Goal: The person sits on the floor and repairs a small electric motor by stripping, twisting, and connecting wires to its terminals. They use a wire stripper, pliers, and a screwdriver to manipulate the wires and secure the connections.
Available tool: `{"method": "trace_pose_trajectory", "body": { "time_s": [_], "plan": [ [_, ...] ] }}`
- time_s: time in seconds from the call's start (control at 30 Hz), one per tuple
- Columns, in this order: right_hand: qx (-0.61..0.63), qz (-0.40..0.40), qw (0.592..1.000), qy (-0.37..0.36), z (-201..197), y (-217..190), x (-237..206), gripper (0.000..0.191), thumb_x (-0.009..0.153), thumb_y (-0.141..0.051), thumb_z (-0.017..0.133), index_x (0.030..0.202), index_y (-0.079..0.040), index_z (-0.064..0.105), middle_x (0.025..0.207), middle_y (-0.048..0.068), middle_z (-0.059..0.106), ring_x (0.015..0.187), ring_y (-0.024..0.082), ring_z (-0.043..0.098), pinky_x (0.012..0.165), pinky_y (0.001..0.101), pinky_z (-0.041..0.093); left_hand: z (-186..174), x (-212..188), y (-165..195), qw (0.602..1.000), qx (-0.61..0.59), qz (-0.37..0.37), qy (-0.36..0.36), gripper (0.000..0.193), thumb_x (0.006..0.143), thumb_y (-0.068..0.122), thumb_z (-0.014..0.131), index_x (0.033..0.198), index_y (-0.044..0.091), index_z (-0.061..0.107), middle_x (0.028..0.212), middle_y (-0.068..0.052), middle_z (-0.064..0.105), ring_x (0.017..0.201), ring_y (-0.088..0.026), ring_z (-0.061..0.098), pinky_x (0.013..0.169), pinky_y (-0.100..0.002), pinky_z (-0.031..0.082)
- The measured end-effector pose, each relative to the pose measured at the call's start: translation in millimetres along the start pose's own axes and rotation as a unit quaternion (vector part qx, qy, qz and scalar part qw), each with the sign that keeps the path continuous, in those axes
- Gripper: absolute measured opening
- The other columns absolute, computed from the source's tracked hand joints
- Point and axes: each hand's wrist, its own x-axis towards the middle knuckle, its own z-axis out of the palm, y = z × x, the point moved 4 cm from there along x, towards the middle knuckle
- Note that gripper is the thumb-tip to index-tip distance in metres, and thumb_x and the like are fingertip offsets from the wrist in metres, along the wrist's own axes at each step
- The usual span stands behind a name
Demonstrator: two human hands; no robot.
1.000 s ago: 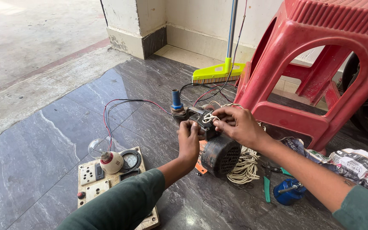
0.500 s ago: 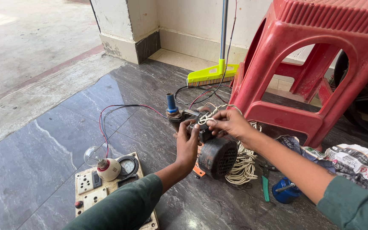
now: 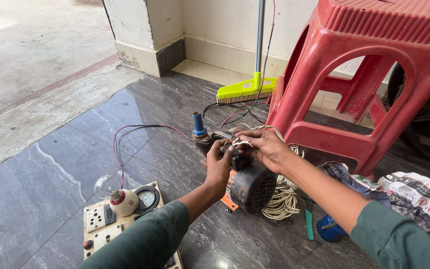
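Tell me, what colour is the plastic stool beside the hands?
The stool is red; the head view shows it clearly.

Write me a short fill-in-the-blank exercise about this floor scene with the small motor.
1. Both hands, left hand and right hand, work on the dark round ____.
2. The plastic stool beside it is ____.
3. The coil of white cord lies on the ____.
4. The yellow-green broom head stands near the ____.

Missing words: motor; red; floor; wall
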Motion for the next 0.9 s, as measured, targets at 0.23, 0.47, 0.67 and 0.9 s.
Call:
{"method": "trace_pose_trajectory", "body": {
  "time_s": [0.23,0.47,0.67,0.9],
  "plan": [
    [-0.031,0.069,0.997,-0.022,-4.4,-2.6,5.2,0.026,0.096,-0.014,0.068,0.119,-0.004,0.071,0.094,0.002,0.075,0.077,0.008,0.068,0.064,0.0255,0.055,-5.6,15.7,-1.1,0.993,-0.064,-0.016,-0.095,0.013,0.098,0.013,0.068,0.109,0.007,0.065,0.073,0.005,0.058,0.060,-0.003,0.046,0.052,-0.022,0.035],
    [-0.265,0.029,0.961,-0.065,-2.9,-25.5,19.8,0.016,0.088,-0.008,0.076,0.102,-0.002,0.080,0.088,0.004,0.080,0.073,0.010,0.067,0.059,0.0275,0.047,-0.1,20.7,-0.7,0.993,-0.032,0.024,-0.107,0.008,0.097,0.011,0.071,0.098,0.006,0.064,0.075,0.007,0.057,0.064,-0.001,0.045,0.056,-0.021,0.036],
    [-0.570,-0.122,0.811,-0.054,23.2,-47.4,21.6,0.020,0.077,-0.003,0.079,0.096,0.000,0.082,0.086,0.007,0.079,0.082,0.015,0.076,0.076,0.0292,0.058,5.6,23.3,3.4,0.996,-0.025,0.026,-0.087,0.012,0.096,0.014,0.074,0.097,0.005,0.066,0.074,0.007,0.057,0.066,-0.002,0.047,0.058,-0.021,0.038],
    [-0.079,0.024,0.996,0.023,2.2,0.8,-11.3,0.020,0.091,-0.008,0.070,0.110,-0.004,0.070,0.101,0.007,0.075,0.096,0.016,0.073,0.083,0.0341,0.057,0.7,13.2,8.5,0.995,-0.022,0.042,-0.085,0.026,0.091,0.009,0.072,0.117,0.005,0.069,0.078,0.002,0.059,0.067,-0.005,0.054,0.058,-0.022,0.043]
  ]
}}
